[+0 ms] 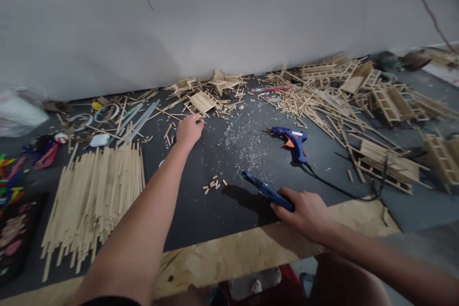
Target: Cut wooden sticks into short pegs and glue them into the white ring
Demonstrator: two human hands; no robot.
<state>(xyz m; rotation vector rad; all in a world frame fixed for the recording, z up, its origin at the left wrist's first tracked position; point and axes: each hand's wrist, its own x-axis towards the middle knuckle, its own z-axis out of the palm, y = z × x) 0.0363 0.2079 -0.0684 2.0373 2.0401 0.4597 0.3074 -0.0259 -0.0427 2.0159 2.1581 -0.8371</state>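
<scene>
My left hand (190, 130) is stretched out to the middle of the dark board, its fingers pinched together. It is close to a small stick-built panel (202, 102); whatever lies between the fingertips I cannot make out. In my right hand (306, 210) is a long, slim blue hand tool (267, 190), held above the board's front edge with its tip toward the far left. Its exact kind is unclear. Short cut stick pieces (214, 184) lie left of the tool's tip. A blue glue gun (292, 141) with an orange trigger rests beyond my right hand.
Long thin wooden sticks (96, 191) lie in a wide bundle at left. Stick-built models (390, 103) and loose sticks (301, 98) crowd the back right. The glue gun's black cord (333, 186) trails right. Tape rolls (106, 113) sit back left, and a wall closes off the back.
</scene>
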